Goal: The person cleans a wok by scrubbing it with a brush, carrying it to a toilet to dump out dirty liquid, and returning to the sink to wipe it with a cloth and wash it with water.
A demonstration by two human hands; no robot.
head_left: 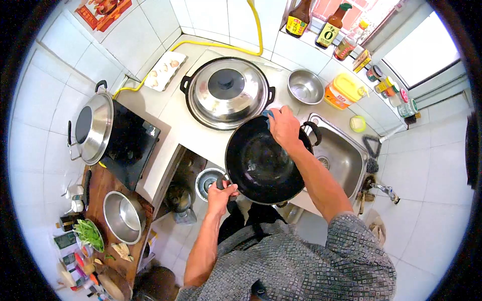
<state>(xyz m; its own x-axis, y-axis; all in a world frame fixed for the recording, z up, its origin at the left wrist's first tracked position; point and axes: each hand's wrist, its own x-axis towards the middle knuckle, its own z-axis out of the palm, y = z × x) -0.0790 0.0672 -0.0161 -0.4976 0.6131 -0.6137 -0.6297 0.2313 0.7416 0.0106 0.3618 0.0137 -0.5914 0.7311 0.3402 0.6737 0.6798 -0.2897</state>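
A blue item (268, 114) lies mostly hidden under the right hand (285, 126), too covered to identify. At one o'clock the top edge crops a brown bottle (298, 22); small clutter (93, 279) at eight o'clock is blurred.

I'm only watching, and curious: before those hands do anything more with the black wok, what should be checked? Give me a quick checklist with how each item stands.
1. Left hand has a grip on the black wok: ok, it holds the near handle.
2. Right hand has the blue cloth: ok, held at the wok's far rim; it could be a sponge.
3. No food in the wok: ok, none shows.
4. Wok fully over the counter: not ok, it juts past the front edge.
5. Wok clean: cannot tell, pale glare crosses its dark inside.
6. Neighbouring pot's lid in place: ok, it is on.
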